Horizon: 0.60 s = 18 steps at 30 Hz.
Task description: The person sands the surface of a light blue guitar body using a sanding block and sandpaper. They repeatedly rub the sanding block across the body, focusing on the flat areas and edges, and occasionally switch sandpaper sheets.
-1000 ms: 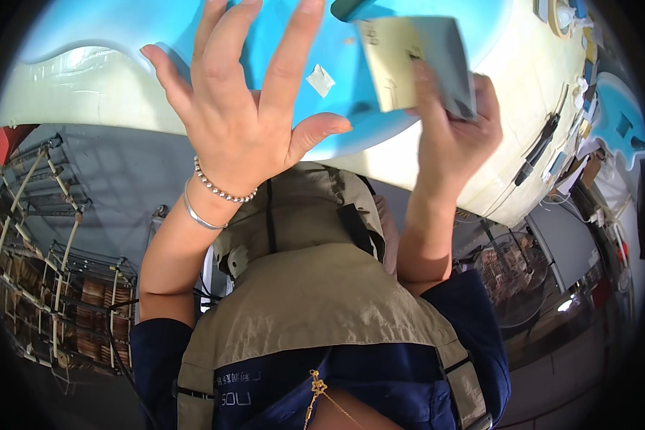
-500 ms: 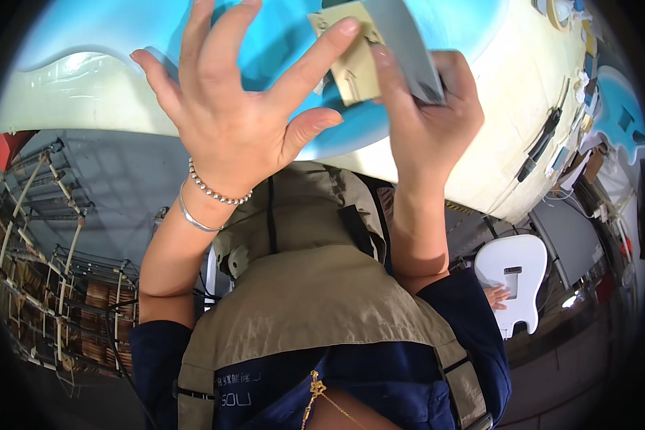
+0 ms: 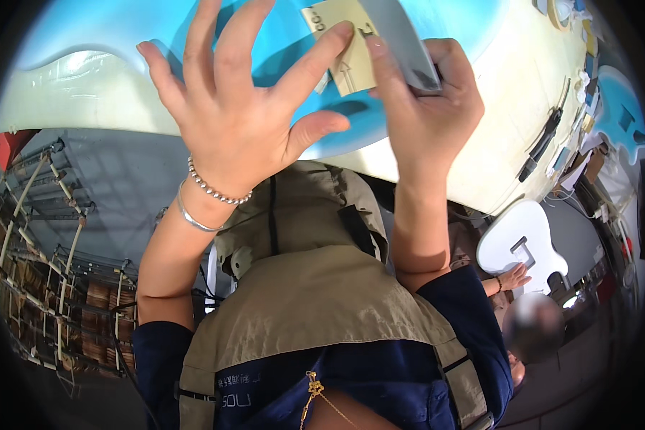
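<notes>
My right hand [image 3: 437, 107] grips a folded sheet of sandpaper [image 3: 352, 66], its thumb on the pale yellow printed backing and its fingers behind the grey side. My left hand [image 3: 240, 107] is spread wide with the palm down. Its index fingertip meets the yellow face, and the other fingers hold nothing. Beneath both hands lies a glossy light-blue guitar body [image 3: 459, 21], partly cut off by the top of the view.
The guitar body rests on a cream-coloured worktable [image 3: 491, 143] with a curved edge. A dark tool [image 3: 541, 143] and scraps line its right side. Another blue body [image 3: 620, 115] stands far right. Lower right, a co-worker's hand [image 3: 514, 277] touches a white guitar body [image 3: 512, 236]. Racks [image 3: 57, 265] stand left.
The sandpaper and my right hand have shifted slightly up and left. My left hand has moved slightly right. At the right, the white guitar body has turned, and more of the co-worker shows.
</notes>
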Each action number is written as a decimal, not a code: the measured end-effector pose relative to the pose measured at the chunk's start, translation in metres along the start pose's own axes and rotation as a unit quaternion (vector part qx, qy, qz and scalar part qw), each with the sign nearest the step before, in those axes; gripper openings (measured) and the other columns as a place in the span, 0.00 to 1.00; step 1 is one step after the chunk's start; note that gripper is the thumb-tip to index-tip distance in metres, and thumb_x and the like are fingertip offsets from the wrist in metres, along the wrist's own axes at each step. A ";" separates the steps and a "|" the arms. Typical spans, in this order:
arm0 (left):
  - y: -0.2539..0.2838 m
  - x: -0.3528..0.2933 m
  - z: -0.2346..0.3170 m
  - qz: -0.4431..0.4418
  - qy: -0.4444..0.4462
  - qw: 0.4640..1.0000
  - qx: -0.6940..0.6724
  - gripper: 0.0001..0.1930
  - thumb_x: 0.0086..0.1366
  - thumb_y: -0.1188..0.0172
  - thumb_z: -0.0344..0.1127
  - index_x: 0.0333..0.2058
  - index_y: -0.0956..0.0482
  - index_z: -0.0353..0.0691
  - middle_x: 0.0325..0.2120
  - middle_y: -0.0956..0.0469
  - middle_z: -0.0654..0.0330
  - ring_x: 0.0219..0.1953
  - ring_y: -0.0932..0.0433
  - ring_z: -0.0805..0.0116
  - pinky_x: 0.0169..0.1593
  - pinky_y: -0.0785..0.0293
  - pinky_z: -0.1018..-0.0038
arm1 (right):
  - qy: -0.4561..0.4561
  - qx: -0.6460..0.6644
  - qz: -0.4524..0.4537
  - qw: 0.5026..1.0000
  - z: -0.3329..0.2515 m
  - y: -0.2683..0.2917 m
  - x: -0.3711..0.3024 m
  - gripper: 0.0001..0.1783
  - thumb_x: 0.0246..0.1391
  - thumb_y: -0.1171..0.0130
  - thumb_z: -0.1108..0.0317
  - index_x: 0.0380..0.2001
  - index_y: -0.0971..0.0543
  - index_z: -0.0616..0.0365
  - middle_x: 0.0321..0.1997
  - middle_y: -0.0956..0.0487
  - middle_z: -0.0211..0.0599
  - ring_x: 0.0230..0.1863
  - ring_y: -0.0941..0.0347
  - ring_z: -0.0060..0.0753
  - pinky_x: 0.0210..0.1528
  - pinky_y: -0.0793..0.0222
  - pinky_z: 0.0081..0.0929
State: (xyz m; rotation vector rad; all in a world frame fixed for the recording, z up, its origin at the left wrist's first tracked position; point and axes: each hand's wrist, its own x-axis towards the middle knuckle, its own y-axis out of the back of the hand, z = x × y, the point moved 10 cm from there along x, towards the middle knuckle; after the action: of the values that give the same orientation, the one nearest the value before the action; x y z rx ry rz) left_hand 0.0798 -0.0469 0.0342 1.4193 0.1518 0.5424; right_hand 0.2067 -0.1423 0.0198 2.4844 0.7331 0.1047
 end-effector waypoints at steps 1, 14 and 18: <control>0.000 0.001 0.000 -0.007 0.007 1.000 0.008 0.34 0.66 0.72 0.72 0.52 0.21 0.66 0.55 0.35 0.56 0.62 0.37 0.51 0.61 0.54 0.39 | -0.016 0.001 -0.004 1.000 0.005 0.005 0.000 0.11 0.48 0.31 0.73 0.24 0.26 0.61 0.21 0.26 0.26 0.23 0.33 0.13 0.25 0.35 0.16; -0.001 0.008 0.012 -0.040 0.011 0.999 -0.008 0.28 0.64 0.63 0.70 0.54 0.24 0.73 0.56 0.37 0.60 0.64 0.44 0.54 0.62 0.55 0.38 | -0.065 0.215 0.113 0.968 0.034 0.066 0.000 0.11 0.50 0.32 0.74 0.32 0.25 0.64 0.29 0.21 0.36 0.26 0.26 0.20 0.25 0.29 0.19; 0.005 0.011 0.008 -0.050 -0.007 0.998 0.047 0.27 0.65 0.65 0.70 0.54 0.24 0.75 0.55 0.37 0.62 0.64 0.45 0.56 0.62 0.56 0.37 | -0.085 0.213 0.111 0.967 0.034 0.063 -0.004 0.11 0.50 0.32 0.73 0.32 0.25 0.65 0.30 0.21 0.36 0.27 0.26 0.20 0.25 0.28 0.20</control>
State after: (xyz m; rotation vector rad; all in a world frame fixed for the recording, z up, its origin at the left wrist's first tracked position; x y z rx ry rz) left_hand 0.0910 -0.0491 0.0427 1.4979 0.2393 0.4481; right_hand 0.2414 -0.2052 0.0245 2.9331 0.4357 -0.2044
